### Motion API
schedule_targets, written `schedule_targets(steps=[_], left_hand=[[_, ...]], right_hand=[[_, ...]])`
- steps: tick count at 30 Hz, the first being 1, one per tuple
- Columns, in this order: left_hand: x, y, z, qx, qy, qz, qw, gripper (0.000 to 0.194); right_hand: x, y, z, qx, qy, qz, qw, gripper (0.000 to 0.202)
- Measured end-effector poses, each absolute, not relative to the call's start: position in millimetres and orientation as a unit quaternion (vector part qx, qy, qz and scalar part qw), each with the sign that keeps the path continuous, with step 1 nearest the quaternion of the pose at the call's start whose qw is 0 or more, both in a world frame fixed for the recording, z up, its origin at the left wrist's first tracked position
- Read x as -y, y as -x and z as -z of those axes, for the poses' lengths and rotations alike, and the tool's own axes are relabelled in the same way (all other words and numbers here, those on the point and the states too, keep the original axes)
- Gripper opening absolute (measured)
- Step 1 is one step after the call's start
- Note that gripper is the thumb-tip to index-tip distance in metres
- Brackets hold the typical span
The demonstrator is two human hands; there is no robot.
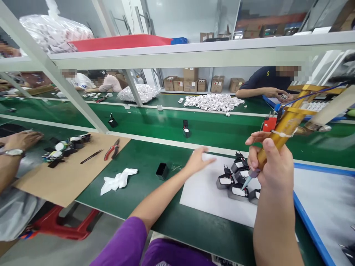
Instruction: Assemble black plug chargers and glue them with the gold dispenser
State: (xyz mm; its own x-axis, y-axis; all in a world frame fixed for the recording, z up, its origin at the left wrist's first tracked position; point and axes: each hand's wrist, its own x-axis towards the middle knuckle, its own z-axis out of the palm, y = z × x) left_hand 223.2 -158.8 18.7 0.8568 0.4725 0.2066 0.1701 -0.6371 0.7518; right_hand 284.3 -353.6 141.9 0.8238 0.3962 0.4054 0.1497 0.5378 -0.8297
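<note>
My right hand point(271, 162) is wrapped around a gold cylindrical glue dispenser point(277, 142) that slants down to the left. Its pale tapered nozzle point(249, 180) has its tip at the white-topped face of a small black plug adapter housing point(237, 191). Several similar housings, such as the one on the left point(224, 181), stand close around it on a white sheet point(203, 188). My left hand point(198, 160) hovers near the sheet's far left edge, fingers stretched out and apart, holding nothing.
An empty-looking black case point(162, 171) and a crumpled white cloth point(118, 181) lie left on the bench. A blue-edged tray point(307, 221) borders the right. One unit point(186, 129) sits on the green conveyor point(149, 127). Pliers point(112, 149) rest near a co-worker's hand point(23, 140).
</note>
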Motion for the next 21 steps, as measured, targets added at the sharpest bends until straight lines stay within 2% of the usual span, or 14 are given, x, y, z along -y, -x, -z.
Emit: schedule_targets(steps=[3, 6, 9, 13, 15, 18, 21], left_hand=[[108.1, -255.6, -28.9, -0.32, -0.845, -0.266, 0.337, 0.059], [71.5, -283.3, -32.2, -0.401, -0.812, -0.27, 0.327, 0.072], [53.1, -296.8, -33.4, -0.423, -0.804, -0.242, 0.339, 0.068], [54.6, -293.7, -39.7, -0.389, -0.83, -0.205, 0.343, 0.04], [68.2, -283.0, -44.7, -0.346, -0.853, -0.186, 0.344, 0.033], [100.8, -252.0, -53.1, -0.256, -0.886, -0.144, 0.358, 0.036], [133.9, -206.5, -57.8, -0.16, -0.905, -0.081, 0.387, 0.061]], right_hand=[[353.3, -285.0, -141.1, 0.289, 0.477, -0.071, 0.827, 0.029], [353.2, -285.6, -140.1, 0.294, 0.478, -0.072, 0.824, 0.028], [353.1, -285.7, -139.2, 0.297, 0.475, -0.079, 0.824, 0.026], [352.9, -284.0, -139.5, 0.299, 0.478, -0.08, 0.822, 0.024], [352.9, -282.7, -140.6, 0.299, 0.478, -0.078, 0.822, 0.025], [352.9, -281.7, -143.1, 0.299, 0.481, -0.071, 0.821, 0.022], [353.1, -282.4, -144.4, 0.307, 0.492, -0.058, 0.813, 0.018]])
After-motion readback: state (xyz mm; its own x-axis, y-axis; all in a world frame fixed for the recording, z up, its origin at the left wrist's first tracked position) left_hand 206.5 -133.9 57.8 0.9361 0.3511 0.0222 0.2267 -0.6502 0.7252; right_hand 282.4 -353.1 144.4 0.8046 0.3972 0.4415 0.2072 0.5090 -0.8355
